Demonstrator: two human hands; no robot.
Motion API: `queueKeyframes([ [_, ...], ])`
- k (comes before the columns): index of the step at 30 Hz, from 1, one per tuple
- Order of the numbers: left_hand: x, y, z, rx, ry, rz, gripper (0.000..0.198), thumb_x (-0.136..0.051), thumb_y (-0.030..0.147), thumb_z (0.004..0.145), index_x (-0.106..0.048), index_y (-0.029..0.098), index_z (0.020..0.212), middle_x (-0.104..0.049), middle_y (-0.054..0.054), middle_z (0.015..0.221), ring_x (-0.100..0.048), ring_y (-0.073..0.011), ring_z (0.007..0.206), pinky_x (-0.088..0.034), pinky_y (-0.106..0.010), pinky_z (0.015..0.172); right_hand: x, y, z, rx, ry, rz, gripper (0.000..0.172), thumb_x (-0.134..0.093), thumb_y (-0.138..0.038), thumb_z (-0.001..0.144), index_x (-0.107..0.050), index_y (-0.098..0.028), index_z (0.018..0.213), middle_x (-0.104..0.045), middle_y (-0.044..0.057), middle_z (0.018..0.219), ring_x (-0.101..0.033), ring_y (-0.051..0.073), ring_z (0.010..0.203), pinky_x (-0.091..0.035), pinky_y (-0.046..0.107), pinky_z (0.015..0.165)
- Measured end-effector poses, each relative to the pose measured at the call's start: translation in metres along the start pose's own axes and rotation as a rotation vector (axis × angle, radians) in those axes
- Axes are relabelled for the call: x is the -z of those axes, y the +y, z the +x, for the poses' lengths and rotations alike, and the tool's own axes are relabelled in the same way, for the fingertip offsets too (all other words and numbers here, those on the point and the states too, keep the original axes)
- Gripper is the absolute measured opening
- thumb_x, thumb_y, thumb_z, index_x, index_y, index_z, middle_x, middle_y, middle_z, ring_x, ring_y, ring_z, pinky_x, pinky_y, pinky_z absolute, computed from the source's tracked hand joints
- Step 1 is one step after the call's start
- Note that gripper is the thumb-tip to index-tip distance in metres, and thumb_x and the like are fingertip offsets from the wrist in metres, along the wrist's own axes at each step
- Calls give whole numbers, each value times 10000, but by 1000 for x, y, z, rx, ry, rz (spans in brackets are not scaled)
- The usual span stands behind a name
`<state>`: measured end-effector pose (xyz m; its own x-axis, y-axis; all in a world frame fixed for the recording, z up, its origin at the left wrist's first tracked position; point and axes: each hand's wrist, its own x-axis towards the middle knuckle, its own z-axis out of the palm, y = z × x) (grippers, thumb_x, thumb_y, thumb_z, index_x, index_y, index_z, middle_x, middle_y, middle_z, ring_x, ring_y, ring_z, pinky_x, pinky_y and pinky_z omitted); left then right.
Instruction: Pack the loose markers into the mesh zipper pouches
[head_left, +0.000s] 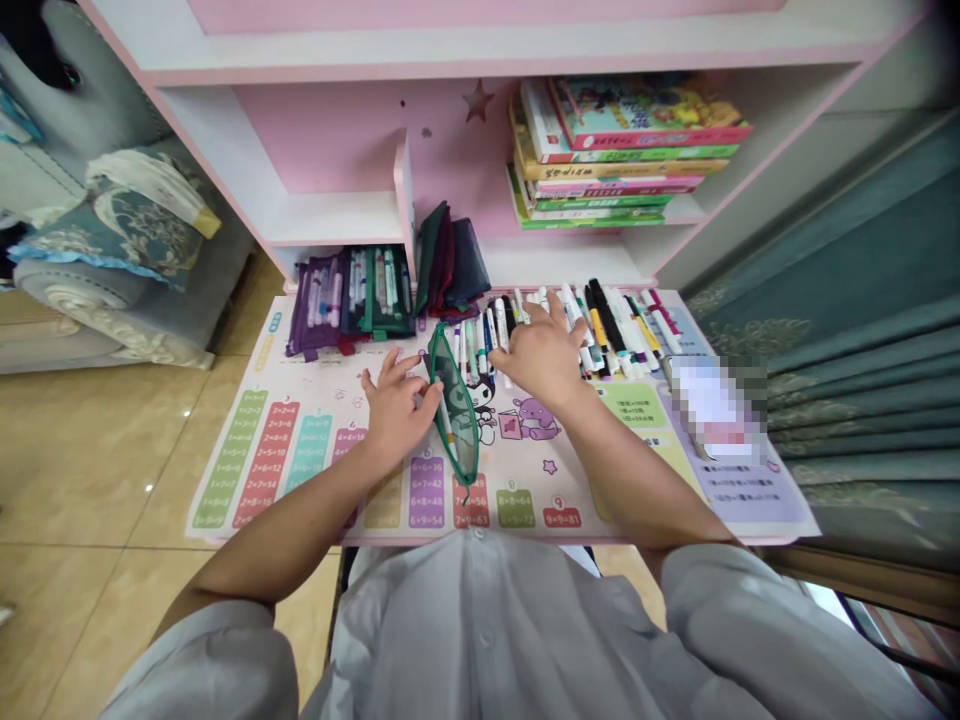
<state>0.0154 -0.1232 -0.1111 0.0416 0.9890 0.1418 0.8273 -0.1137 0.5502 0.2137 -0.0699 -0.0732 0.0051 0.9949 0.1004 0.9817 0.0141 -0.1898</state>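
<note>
A green-edged mesh pencil pouch [457, 410] stands with its mouth gaping at the middle of the desk; a white pen with an orange band shows inside. My left hand [401, 405] holds its left edge near the thumb, with the other fingers raised and spread. Over a wide row of loose pens and markers [615, 325] is my right hand [546, 350], palm down, fingers apart. Its fingertips reach the white markers, and whether they touch any is hidden. Slim pens [469, 350] lie between both hands.
Filled mesh pouches, one purple [319, 300] and one dark green [382, 290], lie at the back left. Folded mesh pouches [450, 260] lean beside the shelf divider [405, 200]. Stacked books [622, 160] sit on the shelf. A blurred-out phone-like object [716, 410] rests at right.
</note>
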Motion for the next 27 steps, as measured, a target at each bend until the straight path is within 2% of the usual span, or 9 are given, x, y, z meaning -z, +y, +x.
queueKeyframes([
  [4, 0, 0, 0, -11, -9, 4, 327, -532, 353, 908, -615, 204, 629, -618, -60, 1370, -348, -341, 1455, -162, -741, 1132, 25, -15, -27, 160, -113, 207, 204, -652, -295, 741, -677, -183, 572, -504, 86, 1498, -278, 403, 1471, -268, 693, 1110],
  [8, 1, 0, 0, -14, -20, 7, 321, -507, 345, 914, -632, 204, 653, -615, -62, 1373, -339, -353, 1457, -171, -748, 1122, 25, -33, -49, 297, -219, 211, 194, -632, -276, 745, -685, -180, 585, -507, 117, 1494, -255, 406, 1481, -236, 699, 1117],
  [11, 1, -1, 0, -27, -10, 7, 312, -506, 335, 914, -630, 203, 659, -616, -58, 1372, -345, -350, 1455, -176, -750, 1117, 12, -43, -55, 321, -297, 129, 196, -606, -287, 767, -748, -159, 724, -483, 163, 1504, -247, 420, 1478, -223, 705, 1118],
  [16, 0, -1, 0, -13, 8, 29, 320, -522, 320, 905, -610, 199, 622, -631, -61, 1354, -382, -341, 1436, -183, -726, 1133, -13, -50, -55, 330, -359, 44, 352, -568, -315, 829, -748, -120, 1061, -462, 216, 1499, -208, 423, 1489, -182, 724, 1128],
  [19, 0, 0, 1, -11, 6, 33, 314, -526, 319, 901, -612, 199, 624, -628, -67, 1357, -379, -340, 1438, -181, -721, 1138, -18, -49, -55, 337, -337, 45, 354, -574, -340, 849, -746, -123, 1070, -471, 219, 1490, -213, 417, 1489, -198, 717, 1128],
  [22, 0, -1, 0, -15, 10, 21, 309, -526, 322, 904, -614, 203, 633, -625, -59, 1362, -369, -337, 1445, -175, -731, 1133, -16, -45, -50, 337, -301, 102, 259, -605, -349, 840, -777, -166, 905, -512, 177, 1470, -264, 407, 1474, -242, 692, 1122],
  [24, 0, -1, 0, -18, 7, 16, 310, -524, 332, 907, -619, 207, 639, -623, -52, 1365, -365, -338, 1447, -175, -736, 1131, -14, -39, -42, 302, -214, 177, 240, -604, -352, 845, -773, -192, 788, -539, 131, 1457, -296, 388, 1465, -291, 653, 1116],
  [27, 0, -1, 0, -15, 1, 17, 317, -524, 340, 907, -620, 208, 636, -621, -59, 1366, -358, -340, 1451, -172, -737, 1133, -17, -26, -24, 174, 9, 234, 227, -598, -320, 851, -762, -191, 762, -538, 110, 1461, -295, 365, 1471, -322, 606, 1116],
])
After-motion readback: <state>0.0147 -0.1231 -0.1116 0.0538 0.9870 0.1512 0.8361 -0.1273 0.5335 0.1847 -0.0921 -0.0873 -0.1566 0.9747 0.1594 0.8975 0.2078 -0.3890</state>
